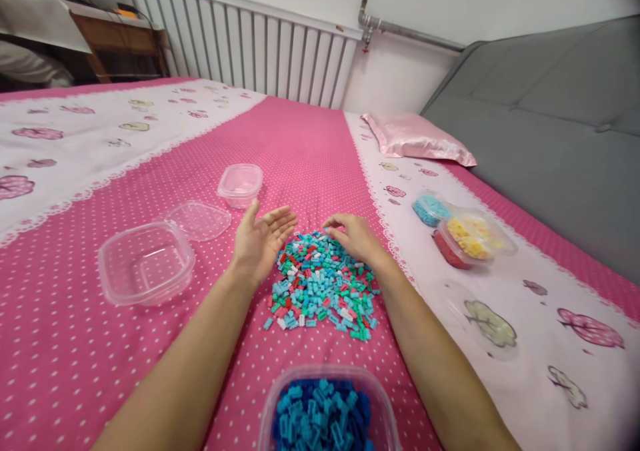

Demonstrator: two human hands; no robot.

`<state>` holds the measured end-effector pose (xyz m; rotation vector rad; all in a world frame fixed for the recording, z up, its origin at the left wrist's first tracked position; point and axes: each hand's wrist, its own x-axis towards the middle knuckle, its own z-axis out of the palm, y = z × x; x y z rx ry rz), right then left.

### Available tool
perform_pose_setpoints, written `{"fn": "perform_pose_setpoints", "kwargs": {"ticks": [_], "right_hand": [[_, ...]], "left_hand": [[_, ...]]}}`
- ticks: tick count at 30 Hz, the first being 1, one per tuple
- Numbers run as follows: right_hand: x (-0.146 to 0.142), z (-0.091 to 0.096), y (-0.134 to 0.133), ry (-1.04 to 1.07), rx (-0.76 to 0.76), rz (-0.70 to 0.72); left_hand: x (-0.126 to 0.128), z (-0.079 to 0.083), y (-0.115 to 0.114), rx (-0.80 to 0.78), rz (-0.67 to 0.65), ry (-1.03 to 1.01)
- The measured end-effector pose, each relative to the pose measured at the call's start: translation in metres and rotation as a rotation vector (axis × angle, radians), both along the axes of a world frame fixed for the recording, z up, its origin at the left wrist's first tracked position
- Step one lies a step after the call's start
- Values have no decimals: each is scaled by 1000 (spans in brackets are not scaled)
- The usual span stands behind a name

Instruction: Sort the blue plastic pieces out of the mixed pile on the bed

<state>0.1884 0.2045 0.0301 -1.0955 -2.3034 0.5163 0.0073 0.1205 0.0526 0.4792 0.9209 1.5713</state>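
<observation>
A loose pile of small toy building bricks (320, 284), mostly light blue with green, red, pink and white ones, lies on the pink dotted bedspread. At its far left edge my left hand (263, 238) is open, palm turned up and fingers stretched out, with nothing on it. My right hand (355, 238) hovers over the far right edge of the pile. Its thumb and forefinger come together in a pinch; whatever is between them is too small to make out. Nearest me stands a clear tub (270, 398) filled with blue bricks, dark and lighter.
On the left are a large clear tub (145, 298), a clear lid (200, 221) and a smaller tub (240, 188). To the right, lidded tubs hold blue (429, 209), yellow (465, 238) and red bricks (450, 251). A pink pillow (417, 138) lies by the grey headboard (545, 118).
</observation>
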Motion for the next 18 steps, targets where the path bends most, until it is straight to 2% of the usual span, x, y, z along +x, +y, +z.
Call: {"fn": "perform_pose_setpoints", "kwargs": {"ticks": [6, 9, 12, 15, 18], "right_hand": [[1, 15, -5, 358, -156, 82], [-7, 23, -16, 426, -181, 162], [-16, 26, -26, 428, -135, 214], [-21, 22, -28, 414, -8, 130], [-19, 12, -19, 400, 42, -17]], "left_hand": [[2, 0, -2, 39, -152, -163], [3, 1, -4, 54, -242, -201], [6, 2, -7, 62, -338, -236], [8, 3, -8, 54, -413, -284], [6, 4, -8, 29, -368, -313]]}}
